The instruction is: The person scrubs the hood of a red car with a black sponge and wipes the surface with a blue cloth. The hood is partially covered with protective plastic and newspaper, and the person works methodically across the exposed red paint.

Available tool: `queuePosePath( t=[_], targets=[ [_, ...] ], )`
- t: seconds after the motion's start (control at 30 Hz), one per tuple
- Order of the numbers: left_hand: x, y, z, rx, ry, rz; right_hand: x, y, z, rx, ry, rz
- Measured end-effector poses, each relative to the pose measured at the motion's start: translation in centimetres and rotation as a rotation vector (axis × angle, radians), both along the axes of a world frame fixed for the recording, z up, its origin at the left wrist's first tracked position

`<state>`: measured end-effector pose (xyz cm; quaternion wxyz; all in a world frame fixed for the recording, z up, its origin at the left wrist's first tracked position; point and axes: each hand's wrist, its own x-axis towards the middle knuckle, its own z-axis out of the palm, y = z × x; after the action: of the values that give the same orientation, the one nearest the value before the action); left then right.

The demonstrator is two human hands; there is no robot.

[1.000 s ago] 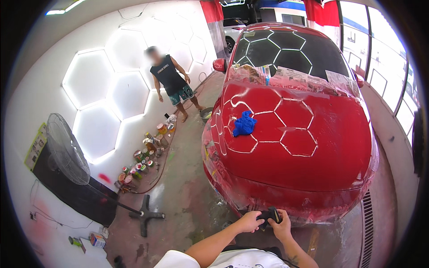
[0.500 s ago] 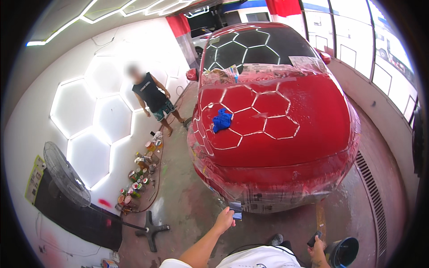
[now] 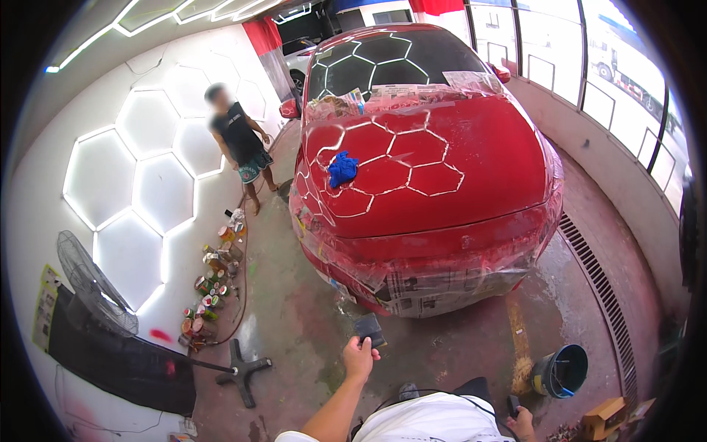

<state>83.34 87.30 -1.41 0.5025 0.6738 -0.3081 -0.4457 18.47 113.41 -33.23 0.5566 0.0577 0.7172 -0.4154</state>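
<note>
My left hand [image 3: 359, 358] is closed on a dark rectangular sheet [image 3: 370, 329], perhaps sandpaper, held over the floor in front of the car. Low at the right, my right hand [image 3: 522, 425] grips a small dark block [image 3: 512, 404]; its kind is unclear. Beyond my hands stands a red car [image 3: 501, 155], its front bumper wrapped in newspaper and clear film [image 3: 434, 289]. Light hexagons reflect on the hood. A crumpled blue cloth [image 3: 342, 169] lies on the hood's left side.
At the right stand a dark bucket [image 3: 541, 377], a cardboard box [image 3: 604, 418] and a floor drain grate [image 3: 598, 283]. Along the left wall are several paint cans [image 3: 213, 287], a hose and a standing fan [image 3: 92, 287]. A person [image 3: 239, 140] is near the car's left side.
The view has shifted, so the car sits higher and farther left. My left hand still holds the sheet, now showing its dark face. My right hand has moved lower, away from the bucket.
</note>
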Motion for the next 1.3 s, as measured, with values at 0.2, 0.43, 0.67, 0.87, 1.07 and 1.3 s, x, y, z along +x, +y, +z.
queuePosePath(
  t=[0.2,0.43,0.67,0.87,1.07,1.3],
  targets=[
    [0.8,1.8,2.1,-0.082,-0.362,0.111,4.0,-0.1,3.3,-0.188,0.091,-0.281],
    [-2.0,3.4,4.6,0.106,-0.198,-0.111,0.3,-4.9,13.1,0.181,0.025,-0.146],
    [-8.2,3.1,7.4,0.144,-0.242,-0.135,-10.9,-4.3,12.4,0.137,0.139,-0.261],
    [-16.2,-1.3,6.9,0.081,-0.012,-0.114,-18.6,-6.6,11.2,0.085,0.091,-0.267],
    [-21.8,-7.5,5.8,0.111,-0.106,-0.575,-1.1,-22.8,21.3,-0.394,0.121,0.241],
    [-21.8,-20.3,6.0,0.058,-0.210,-1.227,17.1,-41.2,34.3,-0.913,0.290,0.951]
  ],
)
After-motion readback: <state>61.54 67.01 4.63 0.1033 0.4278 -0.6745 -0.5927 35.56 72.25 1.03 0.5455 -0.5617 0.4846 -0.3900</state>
